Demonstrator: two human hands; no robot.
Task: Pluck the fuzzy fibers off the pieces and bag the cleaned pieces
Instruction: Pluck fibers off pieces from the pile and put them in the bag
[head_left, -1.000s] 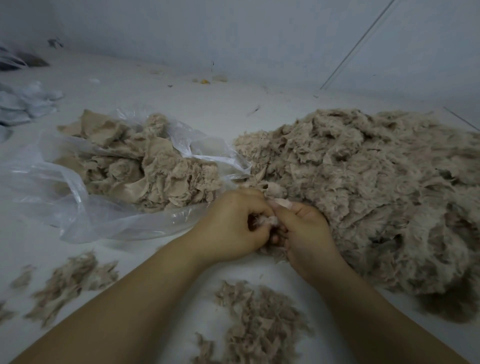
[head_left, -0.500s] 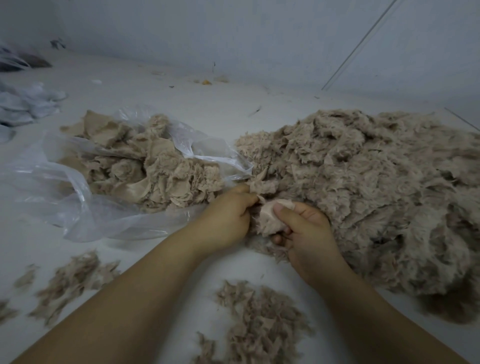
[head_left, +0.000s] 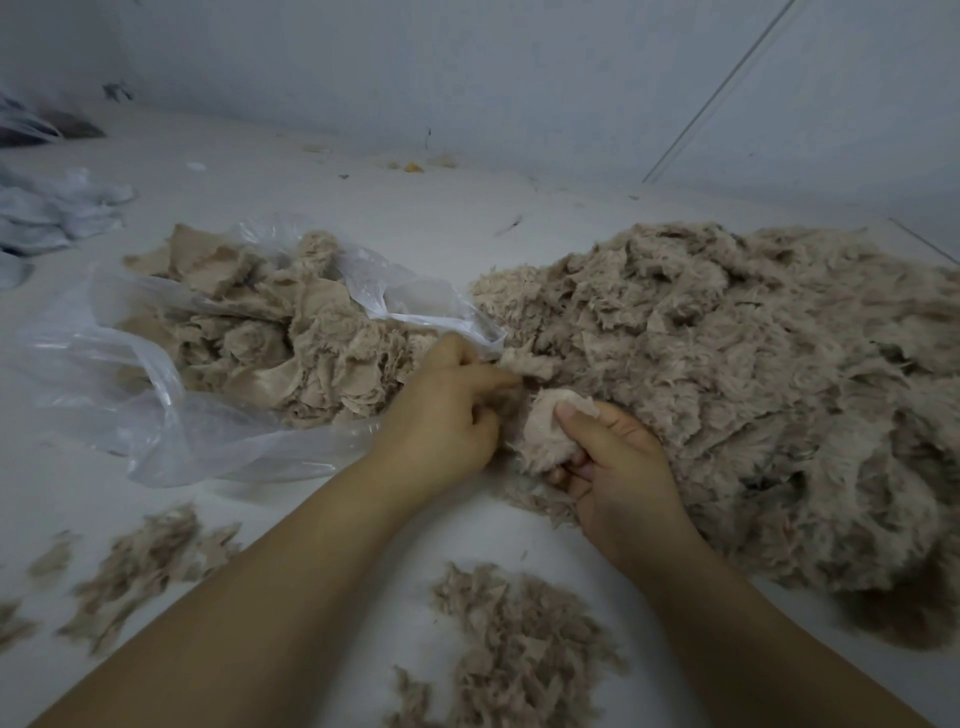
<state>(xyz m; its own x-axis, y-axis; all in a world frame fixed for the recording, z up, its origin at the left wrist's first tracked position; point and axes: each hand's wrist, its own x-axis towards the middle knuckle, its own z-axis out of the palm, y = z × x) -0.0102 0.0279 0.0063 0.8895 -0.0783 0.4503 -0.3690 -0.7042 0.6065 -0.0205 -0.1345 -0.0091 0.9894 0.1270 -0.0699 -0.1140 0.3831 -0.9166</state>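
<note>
Mid-task. Bag (head_left: 130, 395) at 10 o'clock is partly filled with cleaned pieces; the uncleaned pile (head_left: 753, 395) at 2 o'clock is still large (most work remains). Right hand (head_left: 613, 462) grips 1 piece (head_left: 545, 434); left hand (head_left: 447, 415) fingers pinch its fuzz. Plucked fibers (head_left: 519, 649) lie at 6 o'clock on the bench (head_left: 363, 218).

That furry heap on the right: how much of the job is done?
Done: a good batch sits in the plastic bag. In hand: the right hand holds one piece while the left hand plucks it. Left: the big heap, clearly most of the work.
</note>
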